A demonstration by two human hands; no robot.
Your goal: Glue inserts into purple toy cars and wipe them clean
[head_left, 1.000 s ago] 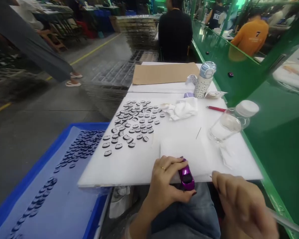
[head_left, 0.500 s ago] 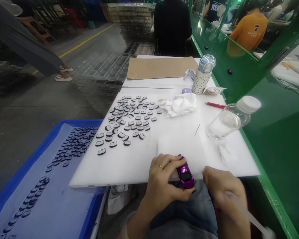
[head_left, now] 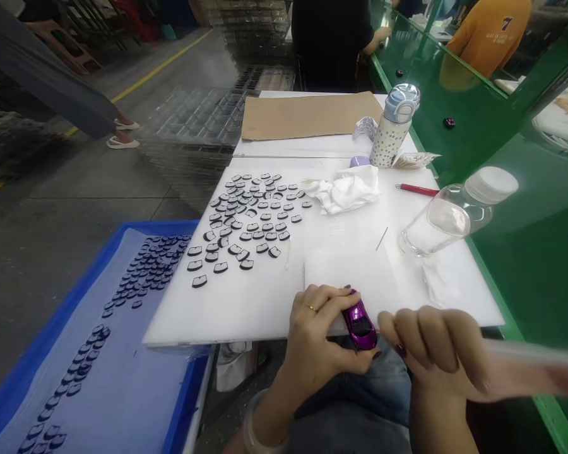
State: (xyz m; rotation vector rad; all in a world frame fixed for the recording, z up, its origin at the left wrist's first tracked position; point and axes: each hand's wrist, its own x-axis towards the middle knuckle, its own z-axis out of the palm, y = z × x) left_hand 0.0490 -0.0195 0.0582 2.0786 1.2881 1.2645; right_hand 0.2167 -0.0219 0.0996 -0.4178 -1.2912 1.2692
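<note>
A small purple toy car (head_left: 360, 323) is held at the table's front edge between the thumb and fingers of my left hand (head_left: 315, 334), which wears a ring. Just right of the car, my right hand (head_left: 438, 353) is closed around a long pale, translucent tool (head_left: 534, 369) that is blurred and points to the right. The fingertips of that hand are close to the car's rear; whether they touch it I cannot tell. Several small dark-edged curved pieces (head_left: 246, 236) lie spread over the left half of the white table (head_left: 265, 309).
A clear bottle (head_left: 449, 217), a dotted flask (head_left: 395, 126), a red pen (head_left: 416, 190) and a crumpled white cloth (head_left: 348, 190) stand or lie on the table. A blue tray (head_left: 123, 378) with dark pieces is at the left. A green conveyor (head_left: 478, 151) runs along the right.
My right hand has risen and turned, its tool now pointing right instead of down. My left hand still holds the purple car. The view has shifted slightly.
</note>
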